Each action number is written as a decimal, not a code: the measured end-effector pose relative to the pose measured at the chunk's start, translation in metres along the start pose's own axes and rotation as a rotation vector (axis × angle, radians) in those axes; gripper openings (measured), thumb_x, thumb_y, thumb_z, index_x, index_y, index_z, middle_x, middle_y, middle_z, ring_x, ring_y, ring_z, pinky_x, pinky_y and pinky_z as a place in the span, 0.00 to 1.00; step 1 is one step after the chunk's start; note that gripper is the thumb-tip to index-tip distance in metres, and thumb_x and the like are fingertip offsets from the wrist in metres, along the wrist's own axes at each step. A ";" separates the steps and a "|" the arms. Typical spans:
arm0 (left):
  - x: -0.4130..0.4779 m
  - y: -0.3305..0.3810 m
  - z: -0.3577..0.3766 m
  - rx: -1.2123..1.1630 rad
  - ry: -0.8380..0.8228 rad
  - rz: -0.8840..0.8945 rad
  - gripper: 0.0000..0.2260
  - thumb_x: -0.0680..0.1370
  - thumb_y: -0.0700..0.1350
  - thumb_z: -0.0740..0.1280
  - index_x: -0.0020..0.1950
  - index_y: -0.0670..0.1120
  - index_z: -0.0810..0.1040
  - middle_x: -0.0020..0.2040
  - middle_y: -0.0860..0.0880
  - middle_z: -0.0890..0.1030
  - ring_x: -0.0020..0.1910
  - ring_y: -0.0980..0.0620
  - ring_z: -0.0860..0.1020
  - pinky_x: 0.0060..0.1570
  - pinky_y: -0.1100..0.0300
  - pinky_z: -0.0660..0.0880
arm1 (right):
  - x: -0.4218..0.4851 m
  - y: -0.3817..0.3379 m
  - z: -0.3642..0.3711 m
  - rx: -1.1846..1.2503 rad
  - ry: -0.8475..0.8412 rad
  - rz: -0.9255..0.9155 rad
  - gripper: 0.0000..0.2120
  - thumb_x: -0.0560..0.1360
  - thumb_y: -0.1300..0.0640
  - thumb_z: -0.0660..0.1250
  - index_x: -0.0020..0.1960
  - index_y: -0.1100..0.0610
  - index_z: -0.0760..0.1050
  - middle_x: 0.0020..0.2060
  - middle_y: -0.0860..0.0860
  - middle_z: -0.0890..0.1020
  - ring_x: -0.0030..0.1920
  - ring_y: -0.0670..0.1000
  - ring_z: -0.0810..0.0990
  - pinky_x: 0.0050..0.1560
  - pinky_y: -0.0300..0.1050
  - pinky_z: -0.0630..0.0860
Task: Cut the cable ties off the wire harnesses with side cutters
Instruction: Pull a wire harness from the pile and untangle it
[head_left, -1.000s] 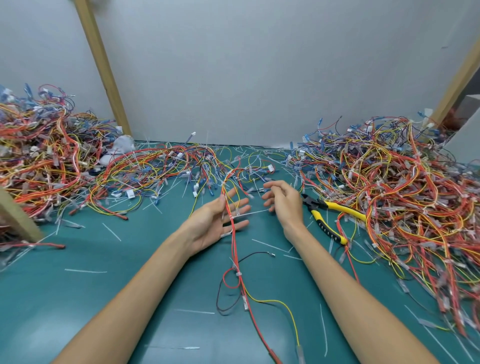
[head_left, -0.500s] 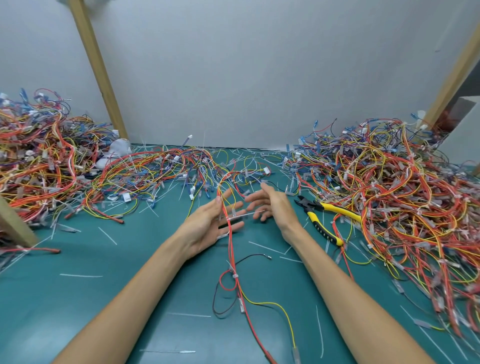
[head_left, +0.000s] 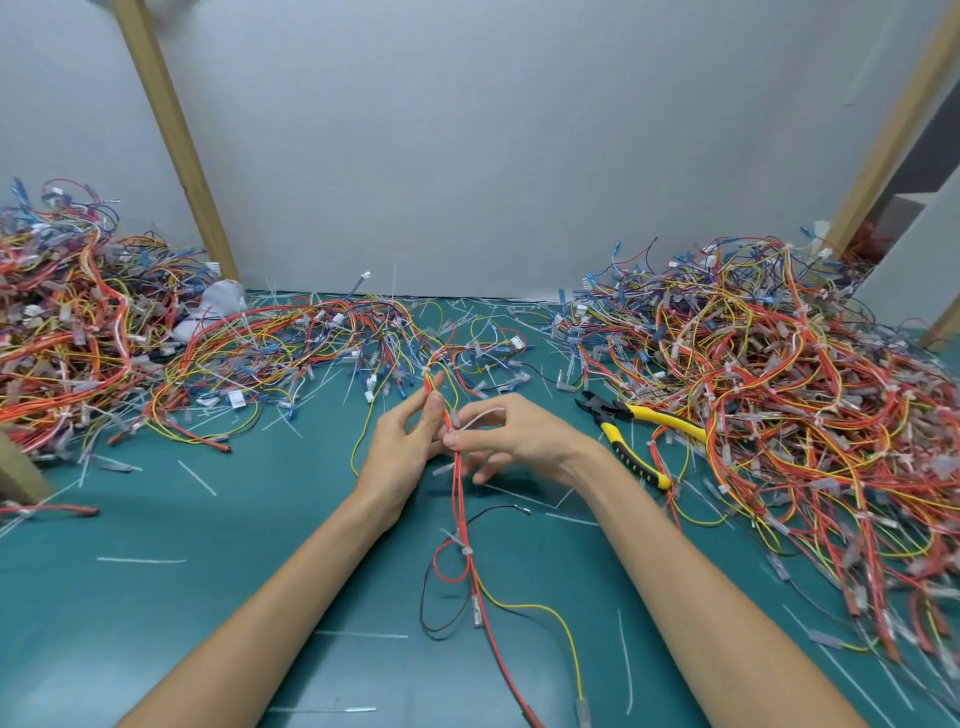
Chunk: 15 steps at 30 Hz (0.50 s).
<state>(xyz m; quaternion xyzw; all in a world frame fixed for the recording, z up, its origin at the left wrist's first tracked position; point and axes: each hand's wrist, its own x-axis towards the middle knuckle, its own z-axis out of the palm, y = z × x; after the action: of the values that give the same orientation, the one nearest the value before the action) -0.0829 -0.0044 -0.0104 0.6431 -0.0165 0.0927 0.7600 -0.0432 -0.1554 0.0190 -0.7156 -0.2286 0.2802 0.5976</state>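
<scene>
Head view: left grip (head_left: 400, 448) and right grip (head_left: 524, 437) pinch thin red-wire harness (head_left: 462, 501).

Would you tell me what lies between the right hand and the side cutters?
In the head view, only bare green mat separates the right hand from the side cutters.

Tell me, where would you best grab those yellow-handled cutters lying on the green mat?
By the two yellow-and-black handles, wrapped together from above, coming in from the person's right. The side cutters lie flat, jaws pointing away toward the far left, handles splayed toward the near right beside the wire pile, so the right hand, now pinching the harness, should reach them easily.
</scene>
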 end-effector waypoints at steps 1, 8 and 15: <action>0.000 0.002 0.000 -0.002 -0.009 -0.007 0.17 0.82 0.48 0.58 0.64 0.38 0.74 0.43 0.55 0.78 0.45 0.55 0.79 0.43 0.63 0.79 | 0.001 -0.002 0.001 0.020 -0.009 -0.005 0.06 0.76 0.60 0.71 0.51 0.61 0.78 0.39 0.51 0.82 0.36 0.52 0.82 0.37 0.43 0.80; 0.002 0.004 0.004 -0.389 -0.050 -0.237 0.23 0.82 0.55 0.53 0.73 0.44 0.63 0.71 0.43 0.71 0.60 0.45 0.79 0.53 0.54 0.77 | 0.018 -0.023 -0.020 0.303 0.279 -0.119 0.03 0.78 0.61 0.66 0.51 0.57 0.79 0.38 0.49 0.83 0.32 0.46 0.82 0.29 0.37 0.77; -0.004 0.005 0.003 -0.486 -0.375 -0.481 0.36 0.77 0.66 0.48 0.70 0.39 0.68 0.66 0.38 0.76 0.65 0.41 0.76 0.57 0.50 0.78 | 0.037 -0.003 -0.042 0.698 0.374 -0.120 0.08 0.81 0.62 0.60 0.54 0.56 0.78 0.36 0.46 0.79 0.29 0.41 0.78 0.28 0.33 0.73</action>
<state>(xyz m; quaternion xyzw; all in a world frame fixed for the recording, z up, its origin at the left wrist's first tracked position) -0.0878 -0.0069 -0.0053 0.4356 -0.0253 -0.2141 0.8739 0.0123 -0.1608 0.0230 -0.4935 -0.0483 0.1704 0.8515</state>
